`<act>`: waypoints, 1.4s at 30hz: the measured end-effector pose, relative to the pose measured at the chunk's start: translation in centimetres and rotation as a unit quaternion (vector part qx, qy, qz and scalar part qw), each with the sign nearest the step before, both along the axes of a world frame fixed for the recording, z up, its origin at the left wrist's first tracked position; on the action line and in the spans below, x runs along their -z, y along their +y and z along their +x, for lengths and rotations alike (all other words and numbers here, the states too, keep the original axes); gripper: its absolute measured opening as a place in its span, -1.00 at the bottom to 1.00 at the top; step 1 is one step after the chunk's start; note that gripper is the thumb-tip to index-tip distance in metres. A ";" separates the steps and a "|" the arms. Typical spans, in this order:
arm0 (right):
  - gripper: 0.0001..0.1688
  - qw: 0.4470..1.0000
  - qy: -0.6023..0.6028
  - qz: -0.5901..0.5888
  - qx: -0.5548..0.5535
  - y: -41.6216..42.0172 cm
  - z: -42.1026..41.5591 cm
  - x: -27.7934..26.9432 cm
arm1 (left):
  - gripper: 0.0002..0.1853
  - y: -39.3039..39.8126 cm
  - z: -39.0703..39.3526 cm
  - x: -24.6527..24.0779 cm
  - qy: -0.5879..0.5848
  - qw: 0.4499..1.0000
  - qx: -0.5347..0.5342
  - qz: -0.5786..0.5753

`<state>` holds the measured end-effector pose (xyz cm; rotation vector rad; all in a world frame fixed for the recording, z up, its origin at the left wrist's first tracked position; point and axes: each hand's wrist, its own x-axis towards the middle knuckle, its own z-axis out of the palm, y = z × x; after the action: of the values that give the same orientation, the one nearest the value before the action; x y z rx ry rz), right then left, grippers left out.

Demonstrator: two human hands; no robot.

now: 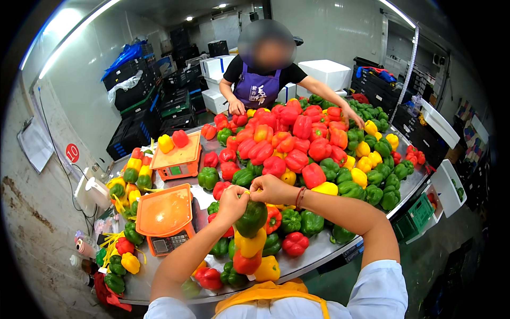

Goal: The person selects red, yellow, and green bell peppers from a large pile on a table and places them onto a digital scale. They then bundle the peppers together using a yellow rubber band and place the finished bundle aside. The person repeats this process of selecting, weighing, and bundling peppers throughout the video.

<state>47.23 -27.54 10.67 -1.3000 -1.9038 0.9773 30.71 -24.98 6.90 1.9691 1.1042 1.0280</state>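
A stack of bell peppers in what looks like a thin net sleeve (250, 239) stands upright before me, green on top, then yellow, then red at the bottom. My left hand (233, 205) and my right hand (271, 189) meet just above it. Their fingertips pinch a small yellow end of the sleeve, mostly hidden by the fingers. A white tag shows at the foot of the stack. Loose peppers crowd around it, among them a yellow pepper (267, 269) and a red pepper (295, 244).
A large heap of red peppers (301, 127) covers the steel table (157, 285). To the left sit two orange scales (164, 211), with packed pepper sleeves (139, 171) beyond. A co-worker in a purple apron (257, 88) reaches into the heap opposite. A green crate (420, 213) stands off the right edge.
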 end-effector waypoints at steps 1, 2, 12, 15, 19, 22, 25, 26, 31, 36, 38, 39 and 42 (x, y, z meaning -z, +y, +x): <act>-0.81 0.999 -0.019 0.048 0.006 0.0 0.0 0.4 | -0.82 -0.1 0.1 0.0 -0.003 1.000 -0.001 -0.010; -0.80 0.998 -0.028 0.063 0.014 -0.1 0.1 0.6 | -0.83 0.2 0.1 0.3 -0.015 0.999 0.012 -0.042; -0.84 0.987 0.134 0.068 -0.061 0.8 1.7 3.5 | -0.88 0.5 0.0 -2.1 -0.123 0.912 0.119 -0.372; -0.86 0.982 0.159 0.019 -0.098 0.9 2.1 3.6 | -0.89 0.9 -0.4 -2.1 -0.130 0.890 0.145 -0.411; -0.90 0.969 0.214 0.015 -0.126 1.1 1.9 4.0 | -0.90 1.2 -0.9 -2.5 -0.139 0.866 0.193 -0.439; -0.88 0.980 0.155 0.065 -0.107 0.4 1.7 2.5 | -0.91 1.5 -1.3 -2.4 -0.137 0.865 0.192 -0.443; -0.88 0.986 0.087 0.112 -0.092 0.4 1.5 2.4 | -0.93 1.5 -1.6 -2.3 -0.140 0.865 0.184 -0.445; -0.87 0.985 0.073 0.128 -0.083 0.6 1.5 2.4 | -0.94 1.6 -1.6 -2.3 -0.142 0.865 0.182 -0.445; -0.85 0.991 0.068 0.100 -0.048 1.2 1.1 2.4 | -0.93 2.1 -1.5 -1.2 -0.164 0.864 0.165 -0.446; -0.86 0.987 0.071 0.139 0.023 0.5 -0.1 2.3 | -0.93 2.2 -1.6 -0.8 -0.192 0.864 0.140 -0.444; -0.87 0.982 0.081 0.169 0.027 0.7 -0.5 3.0 | -0.91 2.4 -1.8 -0.6 -0.196 0.866 0.140 -0.439; -0.87 0.979 0.086 0.182 0.030 0.8 -0.7 3.3 | -0.91 2.4 -1.8 -0.4 -0.203 0.864 0.136 -0.439; -0.90 0.967 0.014 0.253 0.018 0.8 -0.8 3.0 | -0.92 2.5 -1.8 -0.2 -0.228 0.857 0.135 -0.442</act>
<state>46.43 -26.74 7.71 -1.0056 -1.9303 0.4387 28.89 -22.50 7.14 1.0180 0.7808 0.6033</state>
